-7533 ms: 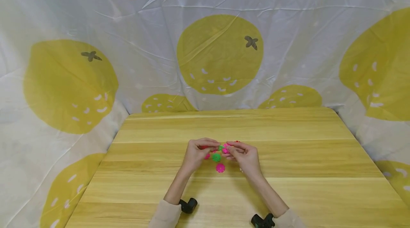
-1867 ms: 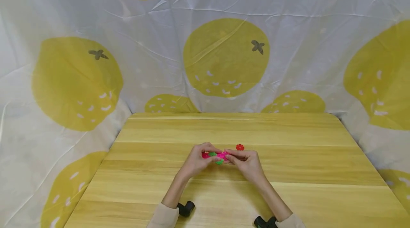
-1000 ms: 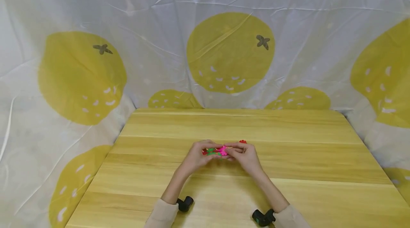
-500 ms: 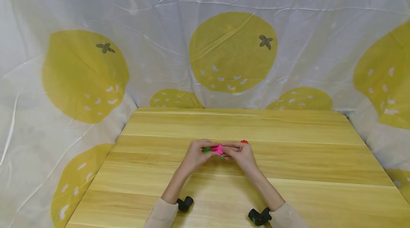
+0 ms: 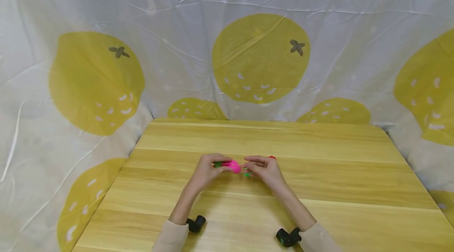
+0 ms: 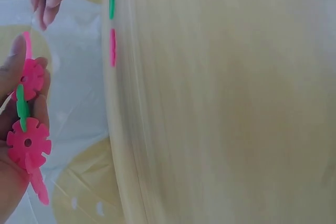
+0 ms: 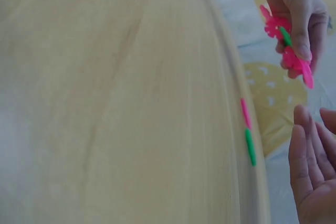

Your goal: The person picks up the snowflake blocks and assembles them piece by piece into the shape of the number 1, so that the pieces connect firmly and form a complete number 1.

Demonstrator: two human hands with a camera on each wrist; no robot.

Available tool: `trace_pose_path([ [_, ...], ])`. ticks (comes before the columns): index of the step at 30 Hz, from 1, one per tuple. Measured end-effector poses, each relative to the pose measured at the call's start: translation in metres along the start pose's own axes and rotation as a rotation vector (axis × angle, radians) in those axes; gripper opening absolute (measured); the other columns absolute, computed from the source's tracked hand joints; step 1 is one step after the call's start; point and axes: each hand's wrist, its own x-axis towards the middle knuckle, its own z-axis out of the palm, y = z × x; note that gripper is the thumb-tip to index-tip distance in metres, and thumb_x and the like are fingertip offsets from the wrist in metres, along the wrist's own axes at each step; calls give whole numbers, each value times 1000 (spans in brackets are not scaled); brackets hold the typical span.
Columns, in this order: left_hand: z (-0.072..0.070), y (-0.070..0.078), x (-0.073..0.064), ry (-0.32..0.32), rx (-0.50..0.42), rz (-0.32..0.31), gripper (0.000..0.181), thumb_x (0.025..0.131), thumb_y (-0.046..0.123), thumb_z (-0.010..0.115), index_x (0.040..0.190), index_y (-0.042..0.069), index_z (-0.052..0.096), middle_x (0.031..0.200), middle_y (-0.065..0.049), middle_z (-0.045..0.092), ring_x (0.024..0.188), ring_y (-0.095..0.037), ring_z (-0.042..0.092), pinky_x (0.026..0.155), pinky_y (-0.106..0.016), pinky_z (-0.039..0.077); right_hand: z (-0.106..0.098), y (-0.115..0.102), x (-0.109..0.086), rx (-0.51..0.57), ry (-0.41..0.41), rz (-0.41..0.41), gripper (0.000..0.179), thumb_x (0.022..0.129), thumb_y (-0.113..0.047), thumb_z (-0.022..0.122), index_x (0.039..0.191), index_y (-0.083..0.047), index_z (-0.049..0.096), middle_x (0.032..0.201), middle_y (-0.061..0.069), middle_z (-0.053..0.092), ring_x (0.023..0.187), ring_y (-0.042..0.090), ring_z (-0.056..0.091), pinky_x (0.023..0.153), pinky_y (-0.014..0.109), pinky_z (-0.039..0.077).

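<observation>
A yellowish wooden worktop [image 5: 337,185], rounded at its far corners, spans the lower frame of the head view. Right of centre lie a red disc [image 5: 272,157] and a green disc [image 5: 247,175], both partly hidden; the left wrist view's upper left shows a pink disc [image 6: 113,48] lying flat near the green one.

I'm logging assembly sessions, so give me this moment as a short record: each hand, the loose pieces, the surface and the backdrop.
Left hand: holds a chain of pink and green notched discs
Right hand: holds nothing, apart from the chain
Loose pieces: green piece, pink piece and red piece, all on the table
Surface: wood-grain table
Backdrop: pale cloth with yellow fruit print
</observation>
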Motion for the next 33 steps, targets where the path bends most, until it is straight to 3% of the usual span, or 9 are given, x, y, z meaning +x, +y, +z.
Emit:
trace_pose_path([
  [6, -8, -3, -1, -13, 22, -52, 22, 83, 7, 85, 105, 6, 82, 105, -9, 80, 98, -23, 74, 80, -23, 59, -2, 3, 7, -137, 32, 20, 36, 95, -8, 75, 127, 7, 69, 110, 23, 76, 87, 16, 76, 77, 31, 63],
  [14, -14, -8, -3, -4, 29, -76, 23, 84, 11, 85, 107, 7, 82, 105, -9, 79, 95, -20, 72, 75, -21, 56, -1, 7, 19, -320, -23, -20, 29, 91, -4, 78, 118, 5, 75, 101, 21, 77, 78, 20, 72, 59, 21, 51],
  [18, -16, -10, -5, 4, 39, -95, 25, 84, 12, 85, 109, 8, 82, 105, -7, 79, 96, -20, 71, 75, -21, 56, 3, 9, 27, -412, -54, -43, 28, 88, -6, 81, 114, 2, 77, 95, 17, 77, 68, 16, 66, 54, 19, 46],
  [27, -17, -15, -5, -42, 59, -45, 26, 88, 13, 84, 113, 8, 80, 107, -6, 78, 101, -22, 71, 82, -27, 58, 15, 11, 38, -541, -90, -39, 29, 81, -8, 88, 108, -2, 80, 75, 5, 69, 54, 9, 59, 53, 22, 50],
  [33, -15, -12, -4, -53, 67, -25, 27, 88, 16, 85, 113, 8, 80, 107, -6, 78, 93, -18, 67, 73, -22, 54, 19, 11, 41, -655, -54, -40, 23, 79, -12, 90, 101, -9, 83, 68, -3, 63, 50, 6, 52, 51, 21, 43],
])
